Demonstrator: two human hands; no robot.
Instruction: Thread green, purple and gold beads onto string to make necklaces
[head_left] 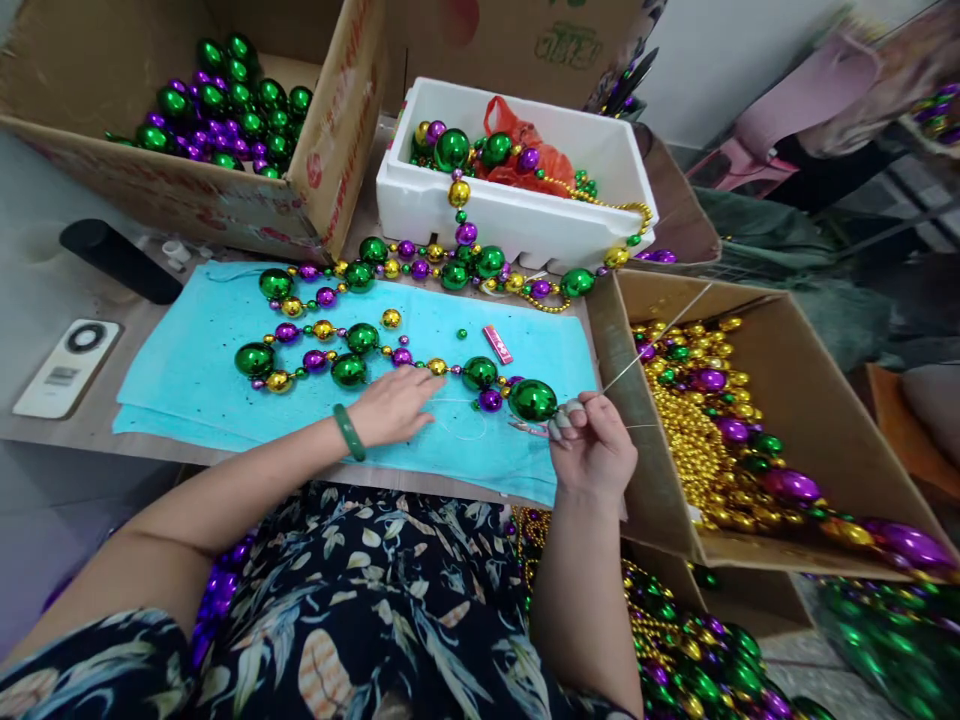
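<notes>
My left hand [397,405], with a green bangle [349,432] at the wrist, lies flat on the blue towel [210,400], fingers stretched out beside a strand of green, purple and gold beads [349,370]. Near the towel's right edge, my right hand [596,440] is closed in a pinch, its fingertips partly wrapped in pale covers. From the pinch a long thin needle [660,337] slants up to the right. A large green bead [533,400] at the strand's end sits against those fingertips. Thin clear thread [461,430] loops on the towel between the hands.
A white foam box [517,220] with beads and a red bag stands behind the towel. Cardboard boxes of beads stand back left [225,205] and right [780,350]. A phone [69,368] and black cylinder [120,262] lie left. A pink packet [496,344] lies on the towel.
</notes>
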